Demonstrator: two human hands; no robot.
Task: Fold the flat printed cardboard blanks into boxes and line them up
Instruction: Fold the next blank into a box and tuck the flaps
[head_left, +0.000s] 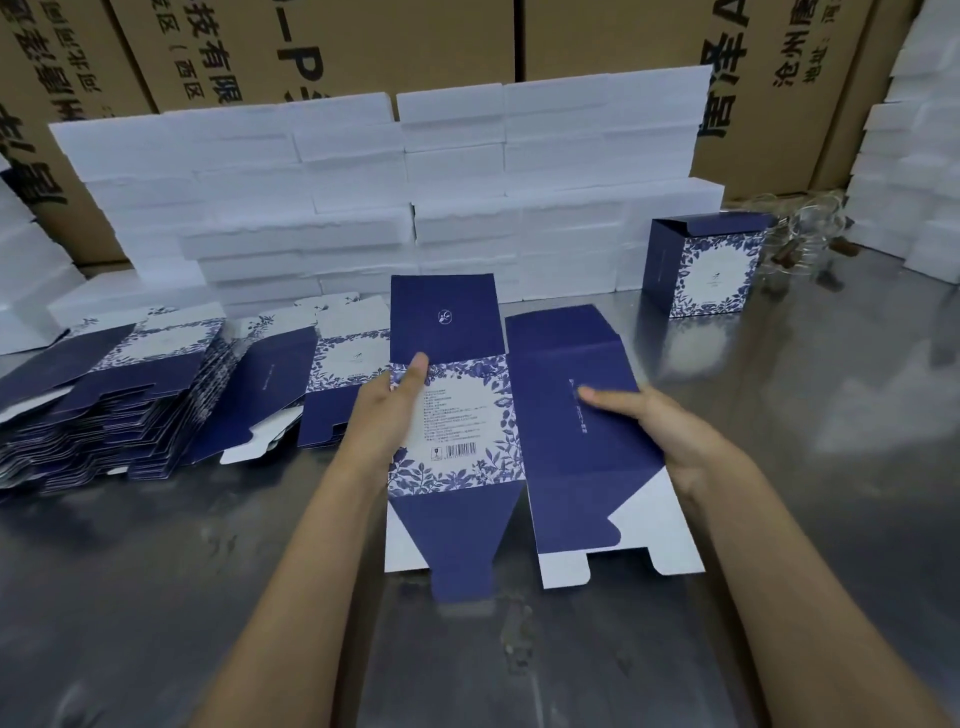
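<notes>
Both hands hold one flat blank (511, 431) over the metal table (779, 467): left hand (387, 410) grips its left edge, right hand (660, 431) its right; blank stack (119, 395) left, folded box (709, 265) far right

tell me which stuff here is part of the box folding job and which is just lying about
Part of the job:
flat blank, gripped by the left hand and right hand
stack of blanks
folded box

Lying about:
white foam blocks
brown cartons
clear glass items
</notes>
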